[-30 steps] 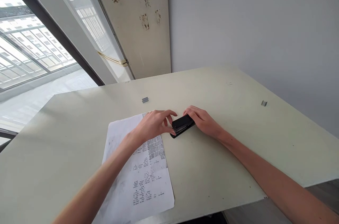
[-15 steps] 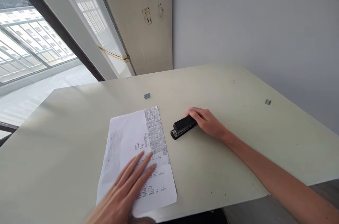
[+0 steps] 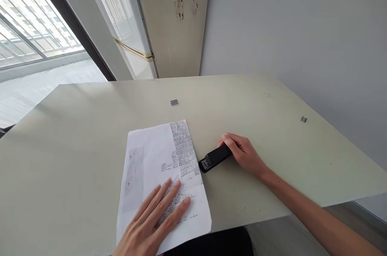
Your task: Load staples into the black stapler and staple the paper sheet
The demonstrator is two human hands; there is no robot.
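Note:
A black stapler [image 3: 216, 157] lies at a slant on the table, its front end at the right edge of the printed paper [image 3: 154, 143]. My right hand [image 3: 242, 151] is wrapped round the stapler's back end. My left hand [image 3: 157, 215] rests flat on the lower part of the paper with its fingers spread. Dense small print fills the paper's upper right, and a grey picture shows at its left. Whether the paper is one sheet or several, I cannot tell.
Small grey staple strips lie on the pale table [image 3: 75, 167], one strip [image 3: 174, 102] beyond the paper and another piece [image 3: 304, 119] at the far right. A fridge [image 3: 175, 46] and a grey wall [image 3: 272, 22] stand behind. A window [image 3: 39, 22] is at the left.
The stapler in my right hand has come closer to the paper's right edge and now meets it. My left hand has stayed flat on the paper, with the thumb now showing. The view has shifted slightly.

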